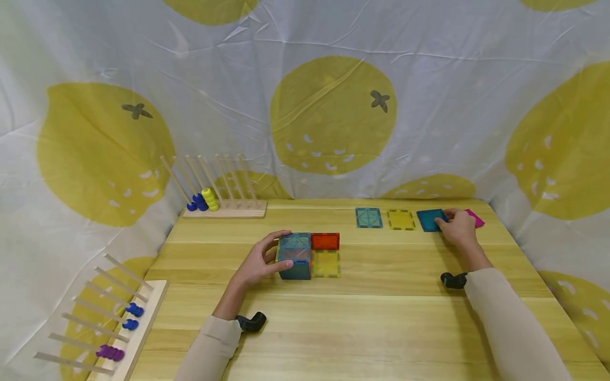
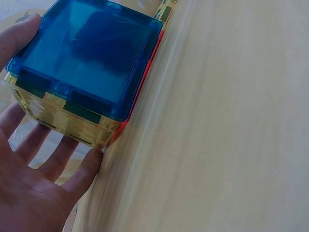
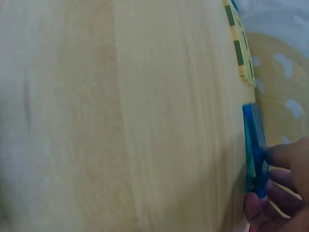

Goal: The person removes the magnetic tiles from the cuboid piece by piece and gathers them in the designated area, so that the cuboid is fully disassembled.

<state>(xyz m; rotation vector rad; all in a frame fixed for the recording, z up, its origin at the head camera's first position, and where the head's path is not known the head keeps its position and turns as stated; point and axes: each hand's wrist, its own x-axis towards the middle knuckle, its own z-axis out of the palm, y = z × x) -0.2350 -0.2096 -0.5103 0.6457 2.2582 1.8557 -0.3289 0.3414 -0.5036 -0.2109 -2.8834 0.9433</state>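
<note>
Wooden tabletop point(image 1: 371, 328), yellow-patterned cloth point(image 1: 443, 116) behind

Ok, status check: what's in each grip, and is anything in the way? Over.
Left grip around tile cube. Right grip pinching blue tile. Pink tile close beside right grip; nothing evidently blocking.

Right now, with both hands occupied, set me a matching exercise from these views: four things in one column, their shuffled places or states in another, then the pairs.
Things
1. Left hand
2. Red magnetic tile
3. Right hand
4. Rear wooden bead rack

Places or states
A. Pinches a blue magnetic tile
B. Carries yellow beads and blue beads
C. Grips the magnetic-tile cube
D. Just right of the cube in the head view

Pairs: 1-C, 2-D, 3-A, 4-B
</note>
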